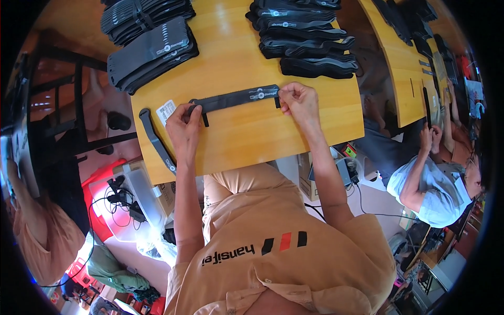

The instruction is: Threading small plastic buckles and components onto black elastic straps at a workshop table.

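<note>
A tan shirt (320,252) is nearest, at the bottom middle, with stripes and some letters on the front. At the left side of the frame, a loose strap (153,137) lies alone on the yellow table (241,144), bent a bit, not in any pile. Up in the upper left, a flat gray pile (142,51) sits in neat layers, and another pile (125,20) behind it has a band around it, so that part looks done. A small white card (166,111) lies just beside the left hand (184,128). That hand is pinched, thumb to fingers, on the left end of a long strap (231,101). The long strap is in the upper middle, between the two hands, and it looks only partway done. It is thin, flat and black, held out nearly straight, with its right end a little higher. Pale print sits near the right end, and two short black tabs hang down, one near each end. The right hand (300,104) pinches the right end, with its other fingers curled. In the upper right, more black piles (307,46) are stacked up. I'd guess the long strap and the loose strap are left, but I can't tell if the piles are finished.
</note>
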### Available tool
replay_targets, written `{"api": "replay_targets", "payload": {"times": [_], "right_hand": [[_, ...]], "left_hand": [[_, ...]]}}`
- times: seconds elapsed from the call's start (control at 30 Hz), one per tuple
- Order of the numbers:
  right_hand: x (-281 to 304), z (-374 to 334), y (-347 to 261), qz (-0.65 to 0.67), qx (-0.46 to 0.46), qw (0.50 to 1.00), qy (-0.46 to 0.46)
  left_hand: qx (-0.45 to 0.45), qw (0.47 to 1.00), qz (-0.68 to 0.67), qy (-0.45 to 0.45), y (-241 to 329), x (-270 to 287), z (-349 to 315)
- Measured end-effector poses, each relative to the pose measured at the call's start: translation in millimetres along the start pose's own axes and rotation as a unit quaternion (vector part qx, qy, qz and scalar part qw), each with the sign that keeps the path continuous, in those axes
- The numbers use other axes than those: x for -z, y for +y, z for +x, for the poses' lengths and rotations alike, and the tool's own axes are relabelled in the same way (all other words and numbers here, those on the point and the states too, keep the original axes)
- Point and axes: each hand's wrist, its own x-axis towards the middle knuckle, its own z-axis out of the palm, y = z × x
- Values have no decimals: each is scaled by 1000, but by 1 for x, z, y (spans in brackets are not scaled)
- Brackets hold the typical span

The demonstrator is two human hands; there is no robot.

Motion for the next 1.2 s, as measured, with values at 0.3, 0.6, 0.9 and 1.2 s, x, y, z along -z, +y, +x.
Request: {"api": "replay_targets", "payload": {"times": [0.3,0.6,0.9,1.2], "right_hand": [[4,1,2,-5,-2,1000,-12],[1,1,-2,-17,-12,1000,-3],[-2,3,-5,-54,-2,998,20],[-5,4,-6,-84,13,996,32]], "left_hand": [[-3,1000,-4,8,-1,-3,1],[3,1000,0,17,0,-3,1],[14,1000,22,16,-1,-2,4],[12,1000,19,16,-2,-1,4]]}}
